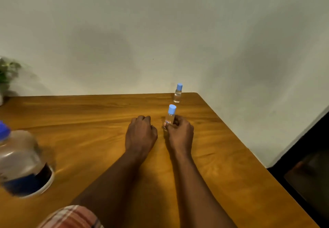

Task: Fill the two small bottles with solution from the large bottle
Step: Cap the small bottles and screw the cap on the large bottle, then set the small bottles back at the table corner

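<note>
Right hand (179, 133) grips a small bottle (170, 115); left hand (140, 133) seems curled, empty.

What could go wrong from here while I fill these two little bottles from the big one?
1. The far small bottle stands right by the back edge of the table; a bump might knock it off.
2. The large bottle is bulky and the held small bottle in your right hand is narrow, so pouring directly would likely spill.
</note>
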